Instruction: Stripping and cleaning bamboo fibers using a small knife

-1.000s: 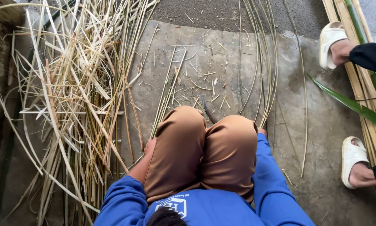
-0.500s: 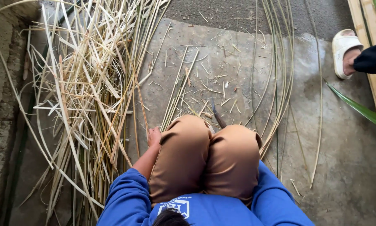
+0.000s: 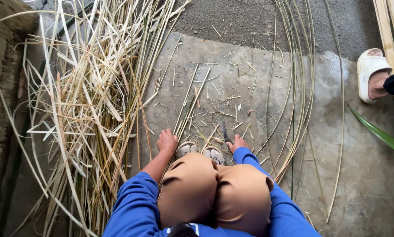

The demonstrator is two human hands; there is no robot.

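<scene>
Where they lay hidden before, both hands now show — left hand (image 3: pixel 167 141) spread on strips (image 3: pixel 186 115), right hand (image 3: pixel 237 143) gripping a knife (image 3: pixel 225 132).

Both hands reach down past the bent knees, left hand (image 3: pixel 167 141) flat, right hand (image 3: pixel 238 143) curled.

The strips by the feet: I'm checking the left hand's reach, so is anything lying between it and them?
Nothing visible does. The left hand is down on the concrete slab, right beside the thin strips running past the feet. The big pile of split strips lies to its other side.
</scene>
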